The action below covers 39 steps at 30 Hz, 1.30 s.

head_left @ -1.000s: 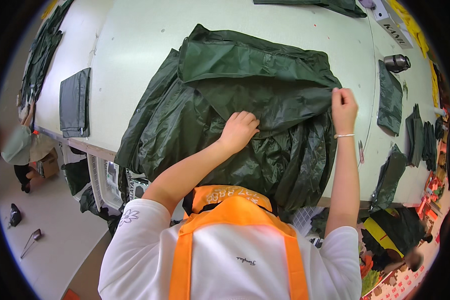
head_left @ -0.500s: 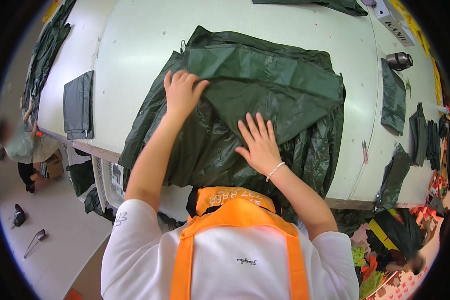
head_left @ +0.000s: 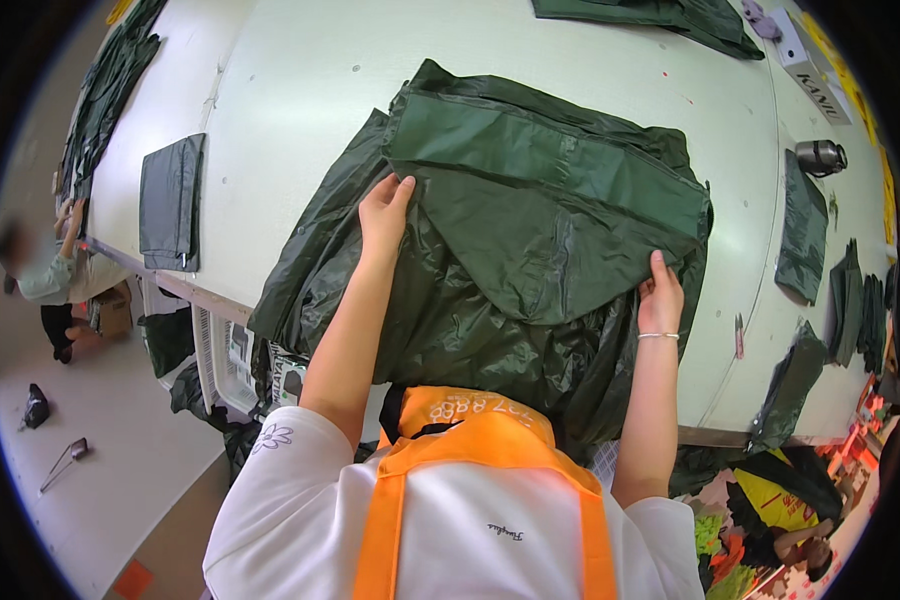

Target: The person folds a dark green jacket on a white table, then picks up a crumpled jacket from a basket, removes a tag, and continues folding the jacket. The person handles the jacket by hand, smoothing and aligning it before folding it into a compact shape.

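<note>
A dark green, shiny waterproof garment (head_left: 390, 310) lies spread on the white table in front of me, its near part hanging over the table edge against my orange apron. On top lies a smooth rounded flap (head_left: 500, 240) of the same green material, with a lighter band along its far side. My left hand (head_left: 382, 222) is closed at the flap's left edge, thumb and fingers pinching the cloth. At the flap's right edge my right hand (head_left: 660, 300), with a bracelet at the wrist, is closed in a pinch on the material.
A folded green piece (head_left: 172, 203) lies to the left. On the right are a metal flask (head_left: 821, 157), a small cutter-like tool (head_left: 739, 336) and several folded green pieces (head_left: 802, 230). A white crate (head_left: 226, 365) stands below the left table edge. Other people are at both sides.
My right hand has left the middle of the flap for its right edge and closed there. The left hand has gone from spread to pinching. The flap now lies flatter and more rounded.
</note>
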{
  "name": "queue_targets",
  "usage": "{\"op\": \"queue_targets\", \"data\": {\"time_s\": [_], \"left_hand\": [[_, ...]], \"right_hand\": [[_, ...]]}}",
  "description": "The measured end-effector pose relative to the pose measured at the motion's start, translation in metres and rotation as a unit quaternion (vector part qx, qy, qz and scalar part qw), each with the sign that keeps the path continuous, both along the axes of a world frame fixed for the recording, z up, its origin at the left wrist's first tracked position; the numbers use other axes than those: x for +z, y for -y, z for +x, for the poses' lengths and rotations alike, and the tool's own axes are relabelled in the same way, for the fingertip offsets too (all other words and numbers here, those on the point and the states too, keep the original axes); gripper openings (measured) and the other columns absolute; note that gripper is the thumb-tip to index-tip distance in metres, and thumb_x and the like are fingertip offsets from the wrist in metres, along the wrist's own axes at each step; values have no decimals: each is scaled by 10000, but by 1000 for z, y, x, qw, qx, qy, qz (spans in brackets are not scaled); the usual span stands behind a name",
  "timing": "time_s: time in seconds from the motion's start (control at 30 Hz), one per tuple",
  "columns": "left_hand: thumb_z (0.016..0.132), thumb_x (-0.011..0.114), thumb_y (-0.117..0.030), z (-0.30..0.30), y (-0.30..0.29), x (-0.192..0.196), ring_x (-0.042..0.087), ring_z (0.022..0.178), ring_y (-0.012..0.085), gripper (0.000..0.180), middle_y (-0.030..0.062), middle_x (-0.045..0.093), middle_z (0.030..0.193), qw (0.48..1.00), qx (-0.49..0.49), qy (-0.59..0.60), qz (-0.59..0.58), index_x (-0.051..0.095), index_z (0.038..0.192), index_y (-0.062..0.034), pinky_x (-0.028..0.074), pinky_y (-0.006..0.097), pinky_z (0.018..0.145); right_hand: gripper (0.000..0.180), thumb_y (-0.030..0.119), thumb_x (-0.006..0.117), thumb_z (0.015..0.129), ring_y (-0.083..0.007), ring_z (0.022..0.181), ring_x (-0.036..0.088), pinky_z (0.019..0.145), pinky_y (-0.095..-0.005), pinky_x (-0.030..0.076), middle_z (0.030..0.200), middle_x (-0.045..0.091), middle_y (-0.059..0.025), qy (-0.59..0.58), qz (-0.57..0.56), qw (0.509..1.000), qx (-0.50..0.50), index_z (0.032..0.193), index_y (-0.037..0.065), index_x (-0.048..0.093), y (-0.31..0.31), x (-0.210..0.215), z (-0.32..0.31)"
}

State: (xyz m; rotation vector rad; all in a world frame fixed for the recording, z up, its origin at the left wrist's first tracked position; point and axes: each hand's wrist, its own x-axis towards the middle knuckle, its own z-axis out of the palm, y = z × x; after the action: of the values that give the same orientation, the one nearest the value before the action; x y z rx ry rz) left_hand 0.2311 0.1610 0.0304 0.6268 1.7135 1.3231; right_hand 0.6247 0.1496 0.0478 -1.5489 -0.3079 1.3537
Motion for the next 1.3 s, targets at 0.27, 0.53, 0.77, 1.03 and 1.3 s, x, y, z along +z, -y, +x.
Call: {"op": "queue_targets", "data": {"time_s": [0.27, 0.53, 0.77, 1.03, 1.3], "left_hand": [[799, 632, 8, 64, -27, 59, 539, 662, 50, 292, -2, 623, 824, 958, -64, -166, 227, 622, 1091, -7, 432, 196, 566], [752, 613, -106, 142, -17, 11, 585, 665, 274, 269, 77, 544, 712, 830, -379, -387, 135, 689, 1009, -137, 469, 367, 585], [854, 585, -303, 147, -33, 9, 618, 749, 267, 323, 135, 638, 843, 862, -473, -185, 11, 666, 1083, -89, 484, 333, 711], [696, 714, -275, 126, -45, 85, 538, 985, 308, 382, 140, 570, 1034, 700, -487, -472, 224, 644, 977, -27, 461, 381, 826], [726, 675, -170, 95, 10, 16, 575, 871, 250, 263, 60, 591, 929, 665, -542, -469, 210, 637, 961, -58, 482, 341, 757]], "right_hand": [[360, -9, 575, 741, -247, 796, 571, 731, -317, 481, 912, 578, -89, 492, 310, 746, 324, 1100, 4, 601, -30, 73, -107], [415, 243, 679, 735, -309, 1033, 521, 906, -394, 413, 1052, 570, -126, 424, 278, 650, 566, 1078, 20, 607, 5, 51, -90], [483, 390, 695, 717, -319, 1104, 518, 950, -431, 398, 1162, 587, -120, 548, 362, 511, 554, 1068, 67, 623, 24, 12, -62], [351, 353, 610, 766, -390, 807, 615, 738, -440, 498, 816, 649, -211, 497, -32, 707, 502, 782, 8, 671, -57, -8, -93], [292, 216, 678, 755, -278, 940, 546, 849, -366, 424, 954, 588, -100, 586, 350, 595, 424, 982, 50, 600, -14, 37, -103]]}}
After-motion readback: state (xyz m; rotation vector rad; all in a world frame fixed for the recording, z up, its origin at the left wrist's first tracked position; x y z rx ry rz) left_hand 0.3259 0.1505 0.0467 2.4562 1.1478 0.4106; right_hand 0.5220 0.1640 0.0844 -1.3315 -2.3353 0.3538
